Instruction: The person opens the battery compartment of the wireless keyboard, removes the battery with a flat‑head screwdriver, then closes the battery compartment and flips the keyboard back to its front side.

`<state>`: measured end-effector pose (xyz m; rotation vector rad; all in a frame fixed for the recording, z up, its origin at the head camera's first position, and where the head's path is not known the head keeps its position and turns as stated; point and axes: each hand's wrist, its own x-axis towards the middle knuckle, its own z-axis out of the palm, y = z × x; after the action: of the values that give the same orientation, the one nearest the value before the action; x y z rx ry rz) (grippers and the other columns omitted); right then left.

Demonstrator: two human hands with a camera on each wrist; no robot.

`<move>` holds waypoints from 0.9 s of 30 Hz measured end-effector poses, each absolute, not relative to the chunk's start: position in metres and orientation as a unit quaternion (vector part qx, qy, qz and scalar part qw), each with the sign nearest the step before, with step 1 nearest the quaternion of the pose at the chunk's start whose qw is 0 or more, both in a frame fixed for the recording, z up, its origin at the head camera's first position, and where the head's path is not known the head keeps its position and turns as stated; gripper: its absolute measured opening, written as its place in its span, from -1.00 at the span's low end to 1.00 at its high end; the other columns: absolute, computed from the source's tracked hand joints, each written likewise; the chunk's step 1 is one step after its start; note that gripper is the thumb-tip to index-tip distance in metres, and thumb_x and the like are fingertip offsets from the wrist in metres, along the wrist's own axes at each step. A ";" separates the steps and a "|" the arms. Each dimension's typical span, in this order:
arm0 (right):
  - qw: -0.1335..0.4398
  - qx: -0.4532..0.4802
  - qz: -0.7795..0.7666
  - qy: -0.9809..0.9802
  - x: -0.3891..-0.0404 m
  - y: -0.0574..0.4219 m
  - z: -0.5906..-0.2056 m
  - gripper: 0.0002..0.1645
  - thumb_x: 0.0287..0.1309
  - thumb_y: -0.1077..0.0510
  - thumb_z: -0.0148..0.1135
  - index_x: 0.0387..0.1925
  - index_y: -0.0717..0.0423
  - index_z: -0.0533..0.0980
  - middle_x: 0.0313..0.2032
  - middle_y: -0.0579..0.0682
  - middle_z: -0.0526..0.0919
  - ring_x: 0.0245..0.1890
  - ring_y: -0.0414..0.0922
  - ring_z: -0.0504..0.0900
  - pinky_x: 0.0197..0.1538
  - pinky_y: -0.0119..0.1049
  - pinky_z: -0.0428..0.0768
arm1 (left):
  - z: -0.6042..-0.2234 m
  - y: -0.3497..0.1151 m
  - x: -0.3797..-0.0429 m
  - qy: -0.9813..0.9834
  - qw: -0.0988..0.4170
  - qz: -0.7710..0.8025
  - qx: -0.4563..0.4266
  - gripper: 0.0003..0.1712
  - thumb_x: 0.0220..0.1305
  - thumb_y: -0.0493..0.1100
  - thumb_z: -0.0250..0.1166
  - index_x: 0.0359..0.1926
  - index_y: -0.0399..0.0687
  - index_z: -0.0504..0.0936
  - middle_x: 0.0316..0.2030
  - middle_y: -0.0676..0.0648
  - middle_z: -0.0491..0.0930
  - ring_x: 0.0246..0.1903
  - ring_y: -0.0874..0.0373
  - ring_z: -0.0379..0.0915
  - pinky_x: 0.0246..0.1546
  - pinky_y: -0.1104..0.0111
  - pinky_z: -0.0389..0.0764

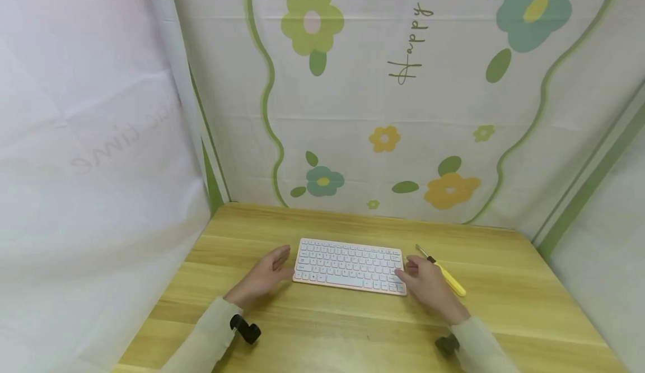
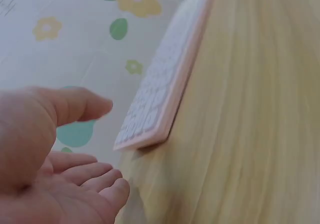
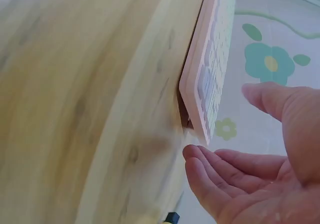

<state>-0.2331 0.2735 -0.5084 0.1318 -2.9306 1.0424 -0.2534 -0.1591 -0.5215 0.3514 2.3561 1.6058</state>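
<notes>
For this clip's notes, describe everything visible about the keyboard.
The keyboard is a slim rectangle with white keys, a long space bar and a pink rim; it looks like plastic. It lies keys up on the wood-look table, space bar on the near side, right end angled slightly nearer. A shadowed gap shows beneath its right end. The left hand is off its left end, the right hand at its right edge; neither grips it.

Here come the sleeved left forearm (image 1: 204, 336) and right forearm (image 1: 484, 345), angling in from below! The left hand (image 1: 263, 275) turns its palm inward, thumb lifted clear of loosely extended fingers (image 2: 85, 173). Across from it, the right hand (image 1: 430, 286) mirrors the pose, palm in, thumb well apart, fingers gently bent!
</notes>
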 end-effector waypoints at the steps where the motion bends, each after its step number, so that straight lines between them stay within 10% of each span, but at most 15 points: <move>1: 0.008 0.036 0.342 -0.939 -0.234 0.273 -0.508 -0.26 0.42 -0.04 0.36 0.32 0.49 0.45 0.13 0.37 0.71 0.16 0.23 0.73 0.23 0.12 0.72 | -0.522 -0.158 -0.255 0.798 0.141 0.573 0.118 -0.06 0.57 -0.03 0.26 0.69 -0.22 -0.03 0.68 -0.26 0.02 0.67 -0.23 -0.05 0.65 -0.11 0.11; 27: -0.043 -0.052 0.432 -0.899 -0.258 0.272 -0.517 -0.36 0.39 -0.05 0.39 0.22 0.39 0.58 0.00 0.21 0.74 -0.03 -0.03 0.71 -0.02 -0.20 0.73 | -0.529 -0.131 -0.269 0.712 0.163 0.680 0.067 -0.11 0.45 -0.41 0.25 0.65 -0.34 0.02 0.65 -0.37 0.04 0.65 -0.25 0.00 0.62 -0.02 0.20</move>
<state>-0.2578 0.2721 -0.5169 -0.1677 -2.9048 1.3959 -0.2693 -0.1308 -0.5293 0.1899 2.0304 1.9391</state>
